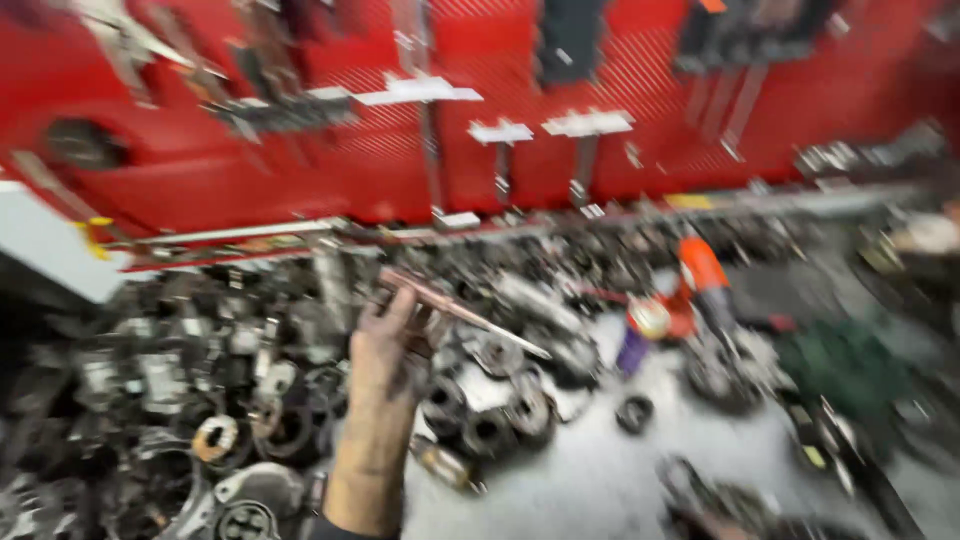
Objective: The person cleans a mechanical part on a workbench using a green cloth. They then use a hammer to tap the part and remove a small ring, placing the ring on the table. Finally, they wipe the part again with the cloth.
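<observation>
One hand [385,350] is raised over the counter [600,470], its forearm coming up from the bottom edge of the view; which hand it is cannot be told for sure from this blurred frame, though its thumb side suggests the left, and no other hand is in view. Its fingers are closed round the thick end of a long thin tool [455,310], a brownish rod that leaves the fist near the fingertips and slants down to the right, tapering to a pale metal point that hangs in the air above the clutter. The rod looks rigid and light, metal by its sheen, likely greasy like the hand itself, so it may be slippery; the thicker upper end where the fingers sit looks the sound place to hold it, while the narrow tip would give little purchase. Just below and right of the hand lies a cluster of round metal parts [500,410], gears or bearings, dark and oily. To the left the counter is heaped with more grey machine parts [170,380]. Further right stands an orange and purple object [680,300], too blurred to name, and a dark green cloth [845,365]. Behind everything rises a red tool wall [640,110] with tools hung on it
</observation>
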